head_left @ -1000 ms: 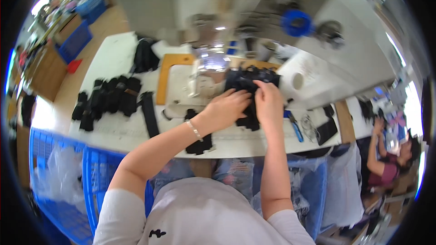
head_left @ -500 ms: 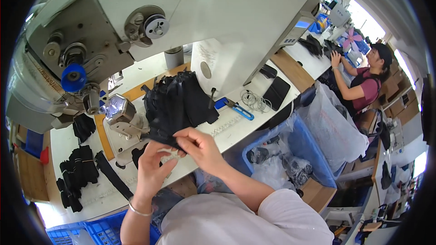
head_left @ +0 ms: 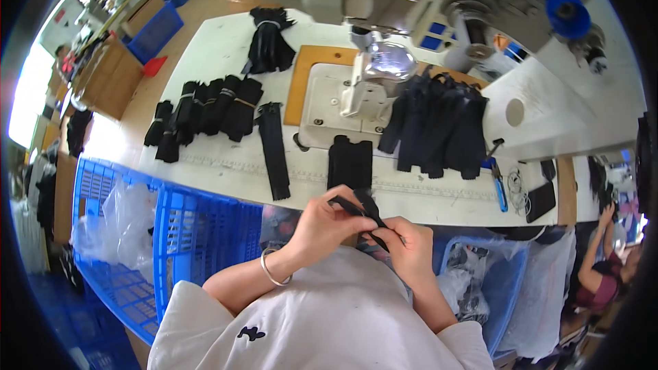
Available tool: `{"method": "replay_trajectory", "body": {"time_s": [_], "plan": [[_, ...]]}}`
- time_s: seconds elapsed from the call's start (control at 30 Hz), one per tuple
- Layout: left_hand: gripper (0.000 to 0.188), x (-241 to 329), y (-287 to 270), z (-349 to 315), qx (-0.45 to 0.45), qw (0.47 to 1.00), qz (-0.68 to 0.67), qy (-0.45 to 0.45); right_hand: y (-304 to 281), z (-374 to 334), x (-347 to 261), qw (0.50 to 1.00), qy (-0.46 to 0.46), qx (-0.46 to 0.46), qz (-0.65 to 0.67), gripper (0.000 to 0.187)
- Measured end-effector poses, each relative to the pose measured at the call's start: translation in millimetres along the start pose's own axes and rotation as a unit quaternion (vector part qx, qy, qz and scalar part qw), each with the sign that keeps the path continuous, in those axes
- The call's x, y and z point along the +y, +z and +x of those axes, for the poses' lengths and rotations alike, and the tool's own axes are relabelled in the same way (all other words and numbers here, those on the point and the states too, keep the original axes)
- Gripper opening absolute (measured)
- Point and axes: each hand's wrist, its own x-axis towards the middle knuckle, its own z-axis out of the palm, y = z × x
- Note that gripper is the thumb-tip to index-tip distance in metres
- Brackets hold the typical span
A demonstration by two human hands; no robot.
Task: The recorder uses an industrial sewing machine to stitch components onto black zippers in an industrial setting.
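Note:
Close to my body, just off the table's near edge, a black zipper (head_left: 371,210) is bent between my two hands. My left hand (head_left: 319,229), with a bangle on the wrist, pinches one part of it. The thumb and fingers of my right hand (head_left: 411,248) close on the part beside it. Straight ahead on the table lies a short black stack of zippers (head_left: 350,164). Left of that rests a narrow black zipper piece (head_left: 274,154). A larger fanned pile of black zippers (head_left: 439,130) lies to the right of the sewing machine's bed (head_left: 322,106).
Tied black bundles (head_left: 240,106) lie at the table's left, another bundle (head_left: 270,48) behind. Blue-handled thread snips (head_left: 500,190) and a dark phone (head_left: 541,202) lie at right. Blue crates (head_left: 205,226) stand below left, a blue bin (head_left: 517,288) below right. A co-worker (head_left: 606,274) sits far right.
The view has swung left, bringing the bundles and crates further in. Both hands have drawn back from beside the pile toward my body, still holding the zipper.

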Motion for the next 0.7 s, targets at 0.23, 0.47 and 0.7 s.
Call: {"method": "replay_trajectory", "body": {"time_s": [0.23, 0.47, 0.7], "plan": [[0.018, 14.2, -24.9, 1.5, 0.050, 0.982, 0.122, 0.132, 12.3, 4.0, 9.7, 1.000, -0.011, 0.005, -0.022, 0.010], [0.034, 18.0, -38.7, 56.2, 0.126, 0.794, 0.523, 0.283, 10.9, 26.2, 11.1, 0.986, 0.026, 0.100, 0.129, 0.011], [0.026, -5.8, -44.9, 65.5, 0.170, 0.767, 0.540, 0.303, 15.9, 32.5, 10.5, 0.981, -0.021, 0.119, 0.154, 0.011]]}}
